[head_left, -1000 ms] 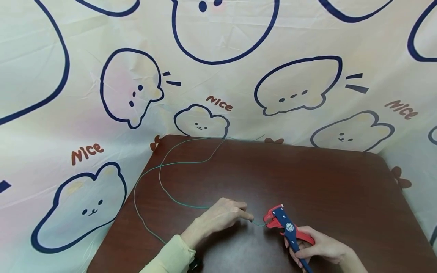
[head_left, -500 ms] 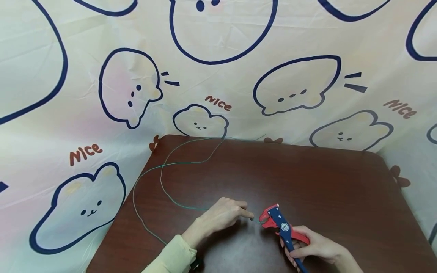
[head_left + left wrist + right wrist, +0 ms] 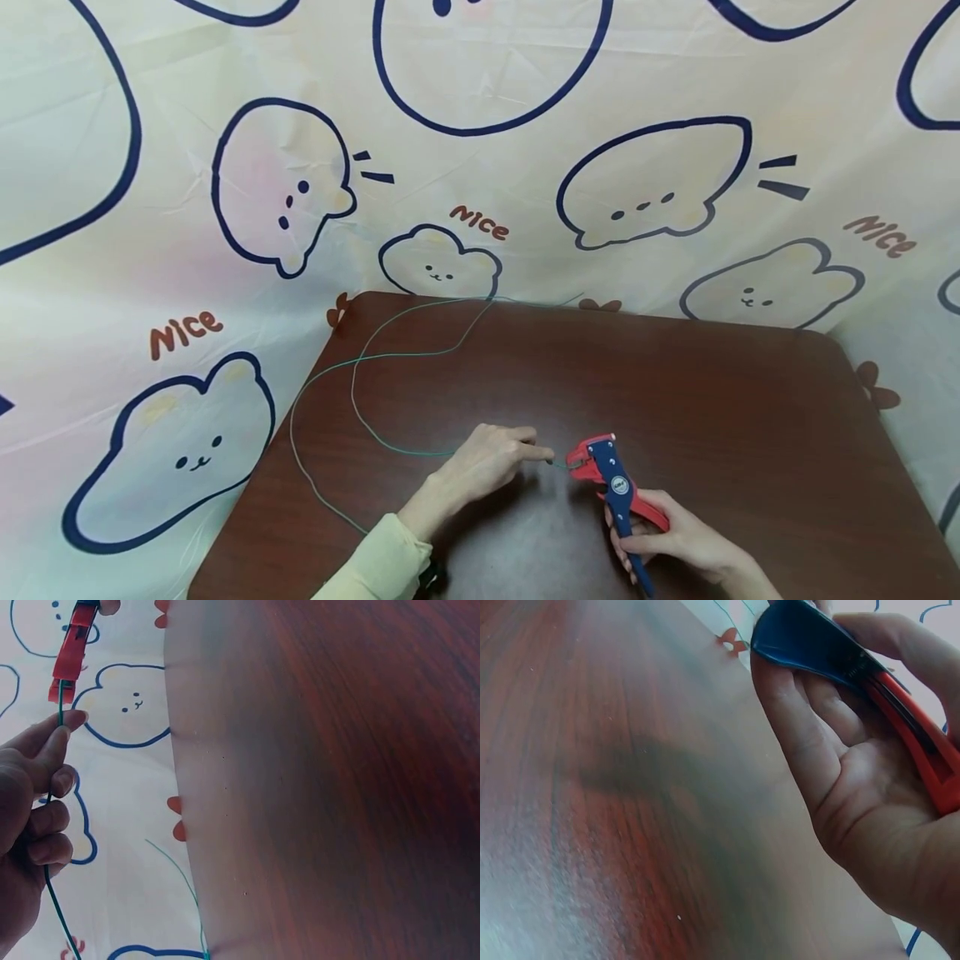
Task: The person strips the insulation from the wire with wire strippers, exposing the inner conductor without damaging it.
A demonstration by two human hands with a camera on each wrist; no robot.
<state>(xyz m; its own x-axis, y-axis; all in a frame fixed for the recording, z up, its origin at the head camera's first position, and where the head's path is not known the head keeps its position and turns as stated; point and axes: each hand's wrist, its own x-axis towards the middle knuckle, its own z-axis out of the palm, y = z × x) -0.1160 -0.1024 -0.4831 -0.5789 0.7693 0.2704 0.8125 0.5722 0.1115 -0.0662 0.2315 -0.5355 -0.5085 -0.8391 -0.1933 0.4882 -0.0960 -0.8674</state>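
A thin green wire [image 3: 420, 452] runs under my left hand [image 3: 483, 467], which pinches it close to one end between thumb and forefinger. In the left wrist view, the other fingers of that hand [image 3: 30, 795] curl loosely around the wire [image 3: 60, 919]. My right hand [image 3: 667, 537] grips a red and blue wire stripper [image 3: 618, 487] by its handles, head tilted up and to the left. The wire's end reaches into the red jaws; how far in is hidden. In the right wrist view, my right hand [image 3: 855, 757] has its fingers around the blue handle [image 3: 810, 641].
Loops of the wire spread over the left part of the dark brown table [image 3: 712, 400], and its far end lies at the back edge. A pale cloth [image 3: 525, 175] printed with cartoon animals hangs behind and beside the table.
The wire stripper and my right hand have moved left and slightly up, toward my left hand. The length of wire showing between the left fingertips and the jaws has become shorter.
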